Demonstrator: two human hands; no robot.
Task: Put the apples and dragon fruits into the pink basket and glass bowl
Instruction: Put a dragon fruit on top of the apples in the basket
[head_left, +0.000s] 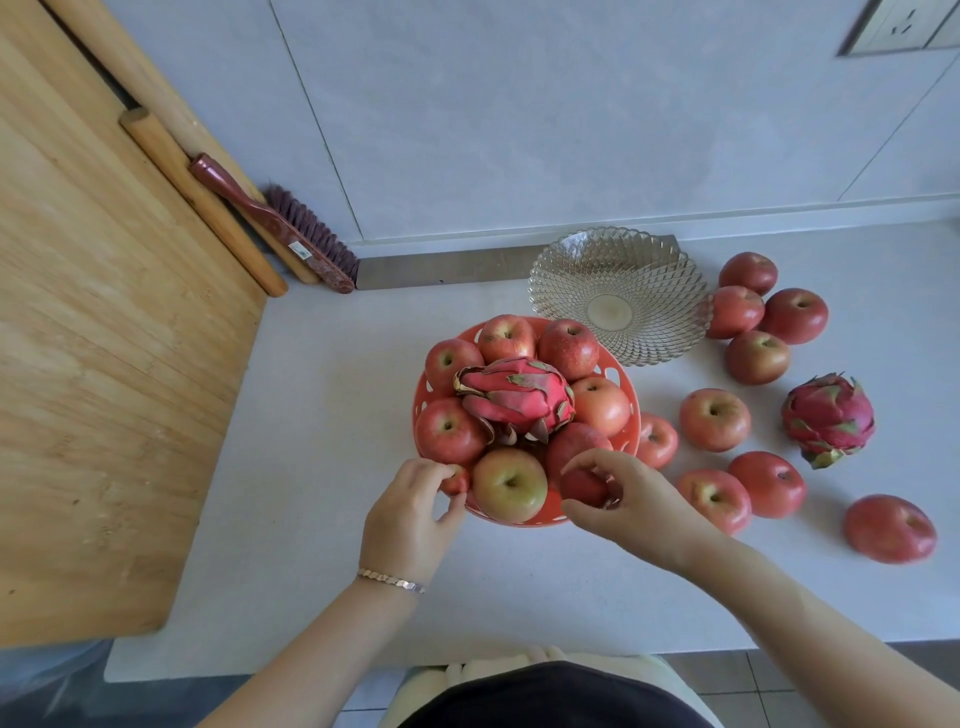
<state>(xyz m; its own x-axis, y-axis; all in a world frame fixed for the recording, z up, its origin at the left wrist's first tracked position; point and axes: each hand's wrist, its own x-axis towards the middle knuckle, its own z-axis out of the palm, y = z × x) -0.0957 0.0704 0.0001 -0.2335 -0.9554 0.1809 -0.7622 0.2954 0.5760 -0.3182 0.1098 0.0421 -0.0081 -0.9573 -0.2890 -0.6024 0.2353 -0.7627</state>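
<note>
Fingers of the left hand are curled narrowly at the near-left rim of the pink basket, the tips pressed against a small red apple at the edge; whether that apple is actually gripped cannot be told. The right hand is seen with fingers bent in a loose pinch around a dark red apple at the basket's near-right side, thumb below and fingertips above it.

The basket is packed full: a ring of apples is laid around the inside, and a dragon fruit is perched on top in the middle. A yellow-green apple is set at the front, between the two hands.

Just behind and to the right, the glass bowl is found standing with nothing in it, its rim close to the basket's far edge.

On the white counter, loose apples are scattered to the right of both containers, one of them tucked right against the basket's side. A second dragon fruit is left lying among them, well apart from the bowl.

A wooden board and a brush are noted at the left.
</note>
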